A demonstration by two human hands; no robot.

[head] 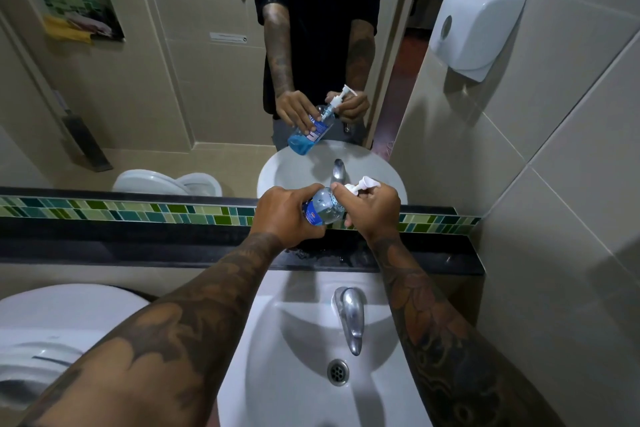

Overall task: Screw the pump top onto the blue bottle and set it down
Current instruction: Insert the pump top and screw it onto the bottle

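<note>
My left hand (281, 215) grips the body of the blue bottle (323, 208), a clear plastic bottle with a blue label, held tilted above the dark ledge (138, 250). My right hand (372, 210) holds the white pump top (360, 185) at the bottle's neck, fingers wrapped around its collar. The pump's nozzle points up and to the right. The mirror (173, 62) shows the same grip from the front, with blue liquid filling the lower part of the bottle.
A white sink (304, 357) with a chrome tap (349, 317) lies below my arms. A toilet (41, 340) stands at lower left. A white paper dispenser (474, 28) hangs on the right tiled wall. A green mosaic strip runs under the mirror.
</note>
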